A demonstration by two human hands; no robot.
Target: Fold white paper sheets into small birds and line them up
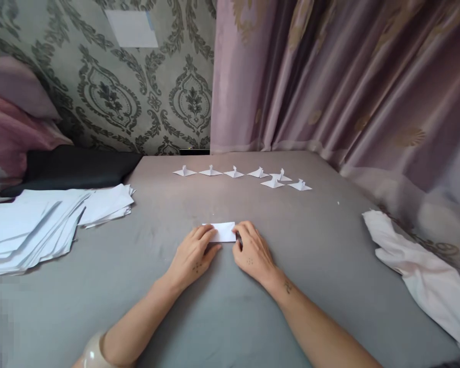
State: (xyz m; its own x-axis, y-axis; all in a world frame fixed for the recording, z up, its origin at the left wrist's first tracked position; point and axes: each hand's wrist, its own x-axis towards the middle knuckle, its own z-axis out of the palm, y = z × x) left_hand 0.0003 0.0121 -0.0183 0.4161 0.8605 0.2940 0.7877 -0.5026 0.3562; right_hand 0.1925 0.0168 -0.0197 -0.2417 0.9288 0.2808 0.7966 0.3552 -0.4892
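Head view: a folded white paper rectangle (224,233) lies flat between the two hands, its long side running from left to right. The left hand (194,251) rests over its left end, fingers bent onto the upper face and thumb by the near edge. The right hand (253,251) is at the right end, index fingertip touching the edge and thumb set apart below it. Both hands are loosely curled; whether either actually pinches the paper cannot be told from this angle. A pale bangle (94,352) encircles the left forearm.

The work surface (222,317) is covered in grey. Beyond the hands stand seven folded-paper birds (234,173), five in a back row and two before its right end. At left lie a large stack of white sheets (30,230) and a smaller paper stack (106,205), with a black flat item (72,166) behind. A white cloth (417,276) lies crumpled at right.

Damask-patterned wallpaper (111,97) and a mauve curtain (245,87) back the surface.
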